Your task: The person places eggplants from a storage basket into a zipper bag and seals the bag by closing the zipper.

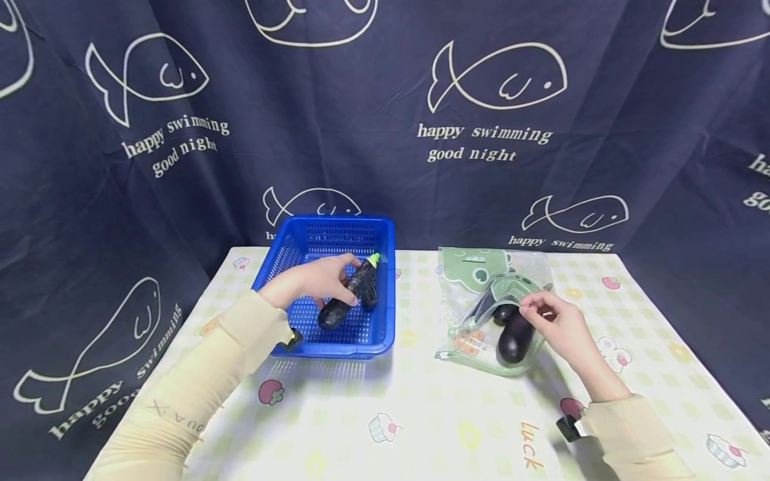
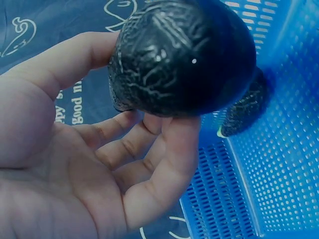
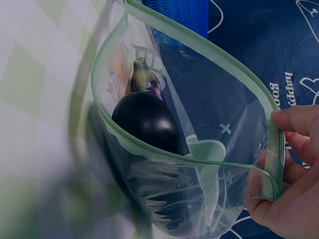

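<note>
My left hand (image 1: 321, 277) grips a dark, wrinkled eggplant (image 1: 341, 304) with a bright green tip, over the blue basket (image 1: 390, 300). In the left wrist view, thumb and fingers curl round that eggplant (image 2: 184, 59). A second wrinkled eggplant (image 2: 247, 107) lies inside the basket. With its thumb and fingers, my right hand (image 1: 561, 324) pinches the green zip rim of a clear plastic bag (image 1: 466, 270). The bag's mouth gapes in the right wrist view. Inside are a glossy eggplant (image 3: 147, 122) and one with a pale greenish stem end (image 3: 142, 77).
A pale checked cloth (image 1: 415, 414) with cupcake and fruit prints covers the table. Behind it hangs a dark blue curtain (image 1: 385, 133) with fish drawings. The basket stands left at the back, the bag to its right.
</note>
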The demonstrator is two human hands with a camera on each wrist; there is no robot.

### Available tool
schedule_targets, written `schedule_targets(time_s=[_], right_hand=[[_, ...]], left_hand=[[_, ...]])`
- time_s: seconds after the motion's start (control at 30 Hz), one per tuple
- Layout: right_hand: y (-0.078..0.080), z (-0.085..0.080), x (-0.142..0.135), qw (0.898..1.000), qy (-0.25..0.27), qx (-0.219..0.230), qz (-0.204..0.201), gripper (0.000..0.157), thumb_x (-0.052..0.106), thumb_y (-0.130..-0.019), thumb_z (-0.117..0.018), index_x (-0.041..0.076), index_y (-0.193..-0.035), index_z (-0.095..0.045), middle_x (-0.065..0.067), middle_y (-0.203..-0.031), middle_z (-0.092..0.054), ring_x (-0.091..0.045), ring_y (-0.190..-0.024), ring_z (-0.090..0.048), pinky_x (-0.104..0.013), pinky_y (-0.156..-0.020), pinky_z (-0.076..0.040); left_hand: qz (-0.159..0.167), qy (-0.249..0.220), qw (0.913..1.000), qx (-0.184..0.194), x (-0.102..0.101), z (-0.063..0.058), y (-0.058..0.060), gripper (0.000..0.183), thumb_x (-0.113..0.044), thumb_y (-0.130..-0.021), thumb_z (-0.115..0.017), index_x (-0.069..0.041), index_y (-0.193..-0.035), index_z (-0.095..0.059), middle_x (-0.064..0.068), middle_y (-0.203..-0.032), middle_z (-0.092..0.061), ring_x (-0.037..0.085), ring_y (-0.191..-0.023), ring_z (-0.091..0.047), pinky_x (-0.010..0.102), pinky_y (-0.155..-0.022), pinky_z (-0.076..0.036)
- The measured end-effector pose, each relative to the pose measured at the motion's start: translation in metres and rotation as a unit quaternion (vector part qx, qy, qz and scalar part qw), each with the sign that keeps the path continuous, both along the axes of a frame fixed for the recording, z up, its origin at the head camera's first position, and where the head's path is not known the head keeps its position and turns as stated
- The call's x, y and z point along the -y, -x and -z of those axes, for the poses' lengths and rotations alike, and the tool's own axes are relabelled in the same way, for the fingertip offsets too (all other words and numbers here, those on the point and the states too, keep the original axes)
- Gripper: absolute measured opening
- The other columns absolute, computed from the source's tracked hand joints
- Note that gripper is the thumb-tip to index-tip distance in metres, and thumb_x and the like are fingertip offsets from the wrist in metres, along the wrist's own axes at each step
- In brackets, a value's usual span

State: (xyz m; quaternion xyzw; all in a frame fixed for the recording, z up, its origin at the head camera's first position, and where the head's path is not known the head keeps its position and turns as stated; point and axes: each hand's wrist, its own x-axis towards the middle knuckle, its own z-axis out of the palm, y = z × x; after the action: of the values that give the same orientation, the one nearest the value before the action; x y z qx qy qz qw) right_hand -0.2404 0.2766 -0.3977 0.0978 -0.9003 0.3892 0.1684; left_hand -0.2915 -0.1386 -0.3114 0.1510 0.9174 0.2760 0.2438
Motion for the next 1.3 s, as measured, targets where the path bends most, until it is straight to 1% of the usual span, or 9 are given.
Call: schedule_targets(time_s=[0.2,0.33,0.57,0.83,0.97,1.1,1.3], right_hand=[[0.001,-0.002,0.000,1.000,0.003,0.000,-0.001,0.007,0.009,-0.084,-0.069,0.007,-0.090,-0.067,0.001,-0.074,-0.062,0.001,-0.066,-0.054,-0.013,-0.062,-0.044],[0.003,-0.001,-0.001,1.000,0.003,-0.001,-0.002,0.007,0.009,-0.084,-0.069,0.007,-0.090,-0.067,0.000,-0.074,-0.061,0.000,-0.066,-0.054,-0.012,-0.062,-0.044],[0.007,-0.001,-0.002,1.000,0.002,-0.004,-0.005,0.007,0.010,-0.084,-0.069,0.008,-0.090,-0.067,0.000,-0.074,-0.062,0.001,-0.066,-0.054,-0.010,-0.062,-0.043],[0.010,-0.003,-0.002,1.000,0.000,-0.005,-0.005,0.006,0.010,-0.085,-0.068,0.007,-0.089,-0.066,-0.001,-0.074,-0.062,0.000,-0.066,-0.054,-0.010,-0.062,-0.043],[0.012,-0.004,-0.003,1.000,-0.005,-0.007,-0.006,0.005,0.010,-0.085,-0.067,0.008,-0.089,-0.066,0.002,-0.074,-0.061,0.001,-0.066,-0.054,-0.011,-0.063,-0.044],[0.014,-0.004,-0.004,1.000,-0.002,-0.009,-0.009,0.006,0.010,-0.085,-0.068,0.008,-0.090,-0.066,0.001,-0.074,-0.062,0.001,-0.067,-0.054,-0.011,-0.063,-0.044],[0.019,-0.002,-0.006,1.000,-0.005,-0.010,-0.010,0.005,0.010,-0.085,-0.067,0.008,-0.090,-0.066,0.006,-0.074,-0.060,0.000,-0.066,-0.054,-0.012,-0.063,-0.044]], left_hand=[[0.010,-0.018,0.9998,-0.005,-0.008,0.000,-0.002,0.075,-0.023,-0.078,-0.075,-0.014,-0.140,-0.034,0.013,-0.104,-0.055,0.022,-0.082,-0.061,0.034,-0.054,-0.056],[0.010,-0.028,0.9995,-0.008,-0.013,0.000,-0.005,0.074,-0.023,-0.077,-0.076,-0.014,-0.138,-0.035,0.013,-0.101,-0.056,0.022,-0.079,-0.062,0.034,-0.055,-0.055],[0.005,-0.041,0.9991,-0.010,-0.022,0.001,-0.007,0.072,-0.022,-0.078,-0.075,-0.016,-0.138,-0.035,0.012,-0.103,-0.055,0.022,-0.080,-0.062,0.033,-0.055,-0.055],[0.012,-0.057,0.9981,-0.020,-0.032,0.001,-0.009,0.071,-0.020,-0.078,-0.075,-0.015,-0.136,-0.035,0.012,-0.099,-0.058,0.022,-0.078,-0.061,0.033,-0.053,-0.054],[0.019,-0.066,0.9973,-0.026,-0.037,0.004,-0.008,0.070,-0.020,-0.078,-0.076,-0.015,-0.135,-0.036,0.011,-0.096,-0.058,0.020,-0.075,-0.061,0.032,-0.052,-0.054],[0.026,-0.074,0.9965,-0.029,-0.044,0.008,-0.007,0.069,-0.020,-0.077,-0.076,-0.015,-0.134,-0.037,0.010,-0.094,-0.058,0.019,-0.073,-0.060,0.030,-0.051,-0.053],[0.040,-0.073,0.9956,-0.043,-0.054,0.007,-0.009,0.069,-0.020,-0.076,-0.076,-0.016,-0.134,-0.039,0.009,-0.094,-0.060,0.018,-0.070,-0.060,0.030,-0.050,-0.052]])
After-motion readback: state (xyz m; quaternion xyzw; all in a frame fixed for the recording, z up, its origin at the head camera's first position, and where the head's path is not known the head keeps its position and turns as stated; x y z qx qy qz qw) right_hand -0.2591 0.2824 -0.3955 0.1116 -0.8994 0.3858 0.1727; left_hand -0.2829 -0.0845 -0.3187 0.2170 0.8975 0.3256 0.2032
